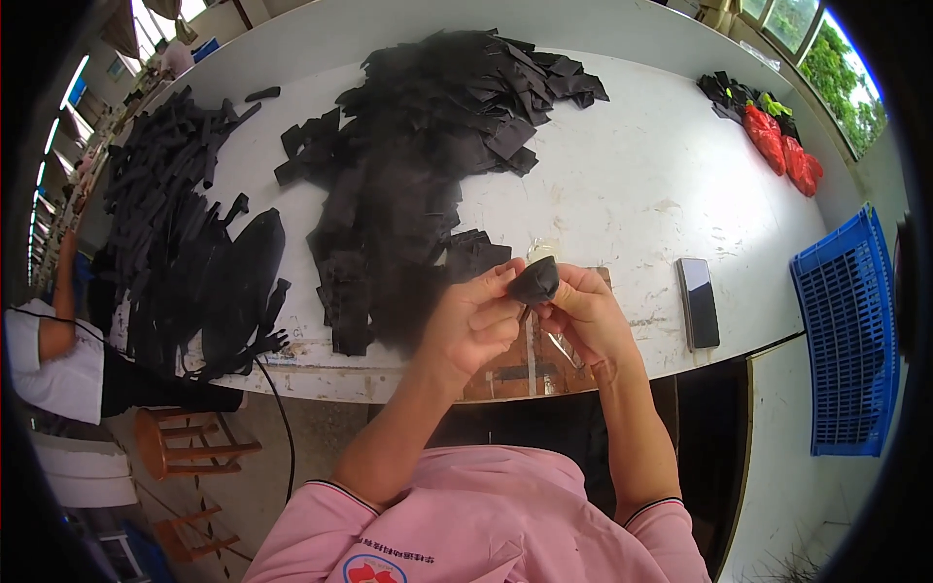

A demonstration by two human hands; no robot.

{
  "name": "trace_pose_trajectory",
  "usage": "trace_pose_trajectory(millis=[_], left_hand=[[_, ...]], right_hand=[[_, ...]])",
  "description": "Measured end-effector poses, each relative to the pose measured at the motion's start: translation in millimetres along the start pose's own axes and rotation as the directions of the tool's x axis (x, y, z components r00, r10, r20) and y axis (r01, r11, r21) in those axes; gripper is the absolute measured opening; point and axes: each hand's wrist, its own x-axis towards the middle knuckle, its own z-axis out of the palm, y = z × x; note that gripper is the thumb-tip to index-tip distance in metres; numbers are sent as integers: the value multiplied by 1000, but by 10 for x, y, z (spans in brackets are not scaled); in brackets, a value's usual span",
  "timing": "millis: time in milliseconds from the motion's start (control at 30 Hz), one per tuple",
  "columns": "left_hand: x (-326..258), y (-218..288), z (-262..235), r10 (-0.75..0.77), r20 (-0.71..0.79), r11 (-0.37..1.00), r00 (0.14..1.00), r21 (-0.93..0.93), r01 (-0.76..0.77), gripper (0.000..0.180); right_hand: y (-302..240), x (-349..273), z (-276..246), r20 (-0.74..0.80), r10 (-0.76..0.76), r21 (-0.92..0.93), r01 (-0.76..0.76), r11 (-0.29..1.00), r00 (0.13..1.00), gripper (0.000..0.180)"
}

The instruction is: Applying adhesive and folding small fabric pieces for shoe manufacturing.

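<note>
Between my two hands, above the table's front edge, is a small folded piece of black fabric (534, 282). My left hand (476, 319) pinches its left side, the other fingers curled in. My right hand (586, 309) grips its right side with thumb and fingers. The inside of the fold is hidden. Below the hands lies a brown board (510, 374) with a shiny strip beside my right hand that I cannot make out. Just beyond my left hand are several flat black fabric pieces (474, 255) at the end of a large heap.
The large heap of black fabric pieces (408, 146) spreads across the white table (622, 165). Long black pieces (165, 194) pile up at left. At right are a phone (698, 303), red plastic bags (780, 146) and a blue crate (847, 335). Another person (58, 355) and a wooden stool (190, 439) are at left.
</note>
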Motion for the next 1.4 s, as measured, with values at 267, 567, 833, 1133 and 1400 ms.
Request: trace_pose_trajectory(millis=[267,567,833,1133,1400], left_hand=[[-34,39,63,35,10,986,999,-161,-33,15],[-156,-90,380,542,415,-226,731,910,-349,26],[-182,-78,385,603,401,135,690,801,-584,10],[-16,-111,298,422,354,434,835,729,-529,17],[7,-61,419,299,380,-200,875,922,-332,7]], right_hand=[[-182,83,52,64,-11,-254,27,967,998,25],[76,65,-115,-117,-88,-296,49,954,989,27],[-333,-149,270,279,-626,-885,448,126,728,33],[-9,-107,67,281,-499,-946,323,-1,820,19],[254,-81,-119,240,-508,-840,440,319,827,8]])
